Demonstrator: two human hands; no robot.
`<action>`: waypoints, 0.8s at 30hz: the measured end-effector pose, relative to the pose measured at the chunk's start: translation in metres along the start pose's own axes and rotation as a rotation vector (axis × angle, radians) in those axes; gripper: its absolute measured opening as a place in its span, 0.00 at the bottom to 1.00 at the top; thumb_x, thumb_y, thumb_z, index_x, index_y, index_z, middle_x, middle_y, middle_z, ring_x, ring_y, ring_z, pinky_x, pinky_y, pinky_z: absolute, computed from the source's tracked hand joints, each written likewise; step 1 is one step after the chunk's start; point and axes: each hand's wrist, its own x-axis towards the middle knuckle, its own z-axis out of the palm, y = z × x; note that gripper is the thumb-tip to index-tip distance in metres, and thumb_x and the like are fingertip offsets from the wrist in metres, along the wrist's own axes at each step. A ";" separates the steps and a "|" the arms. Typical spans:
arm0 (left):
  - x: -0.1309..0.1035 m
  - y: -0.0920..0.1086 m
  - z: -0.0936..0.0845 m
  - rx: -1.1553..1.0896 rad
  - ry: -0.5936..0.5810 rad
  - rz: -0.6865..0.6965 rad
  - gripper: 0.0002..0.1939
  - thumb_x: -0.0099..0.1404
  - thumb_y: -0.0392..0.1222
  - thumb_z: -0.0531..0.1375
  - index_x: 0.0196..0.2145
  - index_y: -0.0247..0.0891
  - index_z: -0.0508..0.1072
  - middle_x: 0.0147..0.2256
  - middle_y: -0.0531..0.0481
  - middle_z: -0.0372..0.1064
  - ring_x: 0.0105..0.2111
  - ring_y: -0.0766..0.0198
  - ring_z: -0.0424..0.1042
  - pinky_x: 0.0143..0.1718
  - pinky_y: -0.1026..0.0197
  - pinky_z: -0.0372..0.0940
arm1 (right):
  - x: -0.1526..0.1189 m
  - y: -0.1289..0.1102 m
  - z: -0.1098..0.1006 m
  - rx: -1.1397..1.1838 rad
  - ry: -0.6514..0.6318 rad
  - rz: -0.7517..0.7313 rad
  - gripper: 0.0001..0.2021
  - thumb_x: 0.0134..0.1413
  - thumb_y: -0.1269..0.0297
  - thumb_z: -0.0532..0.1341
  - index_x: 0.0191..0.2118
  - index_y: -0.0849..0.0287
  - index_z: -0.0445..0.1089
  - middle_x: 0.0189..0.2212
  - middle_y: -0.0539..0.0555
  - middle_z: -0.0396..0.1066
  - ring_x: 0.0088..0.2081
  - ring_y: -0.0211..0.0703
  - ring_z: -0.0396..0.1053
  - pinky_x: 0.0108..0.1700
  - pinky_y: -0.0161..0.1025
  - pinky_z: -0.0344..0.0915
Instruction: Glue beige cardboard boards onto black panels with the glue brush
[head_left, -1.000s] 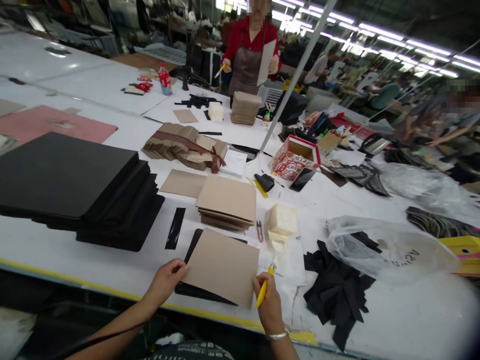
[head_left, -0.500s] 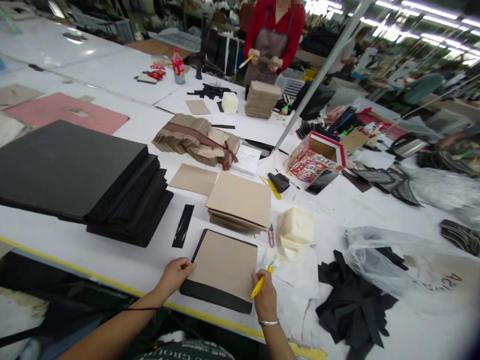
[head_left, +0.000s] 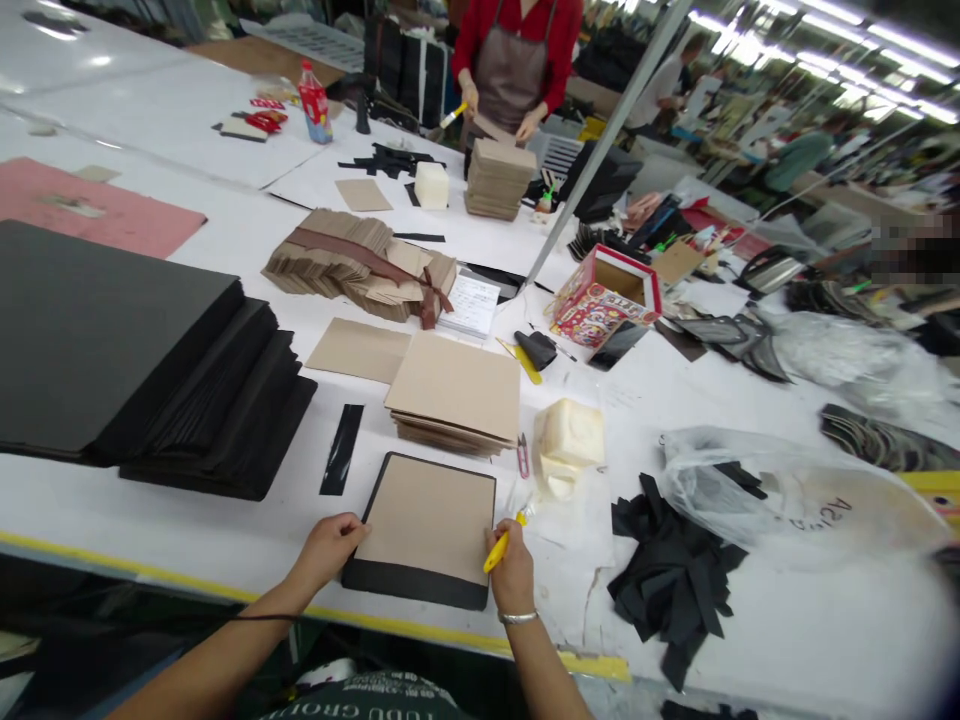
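In front of me a beige board lies on a slightly larger black sheet, whose dark margin shows widest along the near side. My left hand is closed at the board's left edge, thumb and fingertips pinching there. At the right edge rests my right hand, wrapped round a yellow-handled brush with its bristle end pointing away from me. Its fingertips touch the board's side. Just beyond is a stack of beige boards. A cut-open whitish plastic container stands right of the stack, beside small pink-handled snips.
A tall pile of black sheets stands left, near a black strip. Black scraps and a clear plastic bag lie right. A slanted metal pole rises beyond, by a red box. A co-worker stands across the table.
My view has shifted, so the table appears further left. Both hands stay at the board's edges, and the board sits more evenly over the black sheet. The co-worker's hands have moved apart.
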 end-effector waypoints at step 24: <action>0.006 0.000 -0.001 0.106 -0.046 -0.041 0.18 0.50 0.56 0.55 0.16 0.38 0.64 0.16 0.56 0.59 0.23 0.64 0.60 0.26 0.65 0.54 | 0.006 -0.008 -0.003 -0.144 -0.084 0.029 0.05 0.53 0.68 0.50 0.36 0.58 0.59 0.21 0.48 0.64 0.24 0.40 0.64 0.26 0.33 0.54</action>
